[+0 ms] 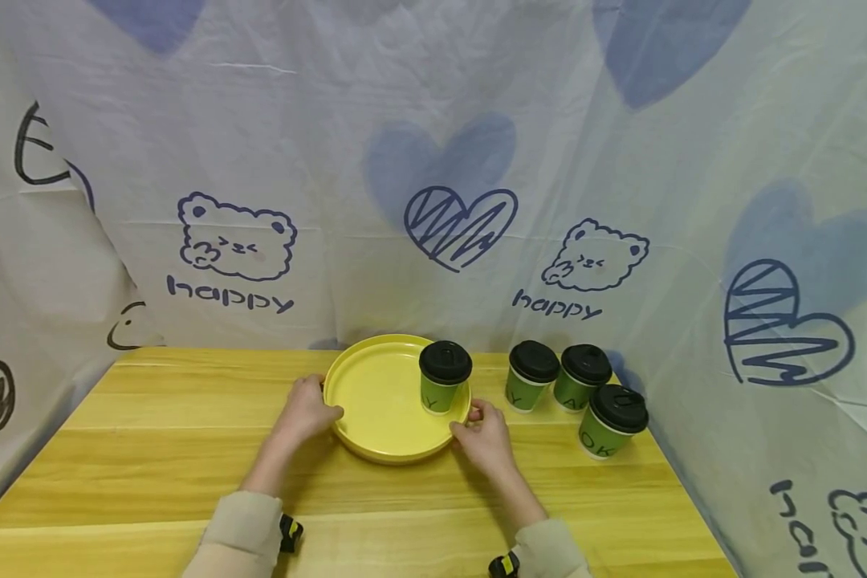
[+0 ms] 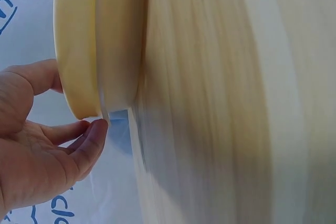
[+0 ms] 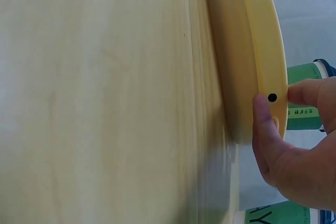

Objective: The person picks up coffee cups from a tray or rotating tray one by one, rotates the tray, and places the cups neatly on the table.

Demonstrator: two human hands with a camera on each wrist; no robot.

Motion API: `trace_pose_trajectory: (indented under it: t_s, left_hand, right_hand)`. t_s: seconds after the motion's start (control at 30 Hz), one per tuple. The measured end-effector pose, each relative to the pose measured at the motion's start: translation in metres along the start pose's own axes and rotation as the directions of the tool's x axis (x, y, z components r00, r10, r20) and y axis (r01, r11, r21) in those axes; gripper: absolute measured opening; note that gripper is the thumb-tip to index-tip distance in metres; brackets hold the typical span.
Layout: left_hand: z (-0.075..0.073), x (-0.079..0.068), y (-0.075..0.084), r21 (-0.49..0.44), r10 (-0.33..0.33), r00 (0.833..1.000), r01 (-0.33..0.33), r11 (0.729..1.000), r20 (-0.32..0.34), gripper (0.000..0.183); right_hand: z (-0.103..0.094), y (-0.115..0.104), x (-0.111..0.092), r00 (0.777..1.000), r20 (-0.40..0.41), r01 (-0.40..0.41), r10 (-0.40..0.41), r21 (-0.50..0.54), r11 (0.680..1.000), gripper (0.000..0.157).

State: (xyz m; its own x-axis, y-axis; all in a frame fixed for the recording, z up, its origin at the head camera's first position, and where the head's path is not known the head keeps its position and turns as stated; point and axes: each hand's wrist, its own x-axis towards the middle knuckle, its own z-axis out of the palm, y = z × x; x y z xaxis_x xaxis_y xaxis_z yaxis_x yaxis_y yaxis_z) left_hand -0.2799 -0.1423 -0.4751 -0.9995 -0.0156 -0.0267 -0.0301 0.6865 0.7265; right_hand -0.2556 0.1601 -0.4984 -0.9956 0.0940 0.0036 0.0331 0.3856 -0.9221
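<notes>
A round yellow tray [image 1: 376, 409] with a raised rim is near the back edge of the table, between both hands. My left hand [image 1: 305, 411] pinches its left rim, thumb over the edge and fingers against the outer side, as the left wrist view shows. On the opposite side my right hand [image 1: 487, 439] grips the rim, its fingers beside a small black dot [image 3: 272, 97] on the tray wall. Upright on the tray's right part stands a green paper cup [image 1: 439, 395] with a black lid and a letter Y, close to the right hand.
Right of the tray, several more lidded green cups stand: one with a Y [image 1: 523, 392], one with an A [image 1: 574, 392], and one marked OK [image 1: 604, 436] nearer the front. A printed white curtain [image 1: 332, 201] hangs behind the wooden table [image 1: 390, 522] and along its sides.
</notes>
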Motion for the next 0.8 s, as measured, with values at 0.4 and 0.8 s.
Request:
trace_pose_trajectory:
  t_s: [0.4,0.8]
  left_hand:
    - [0.001,0.005,-0.009,0.082,0.059,0.998,-0.059,0.995,0.004,0.066]
    - [-0.001,0.004,-0.013,0.29,0.157,0.987,-0.154,0.945,0.01,0.068]
  right_hand:
    - [-0.007,-0.002,-0.002,0.998,-0.035,0.054,-0.058,-0.101,0.993,0.063]
    - [-0.014,-0.002,0.0,0.984,0.024,0.178,-0.179,0.029,0.984,0.072]
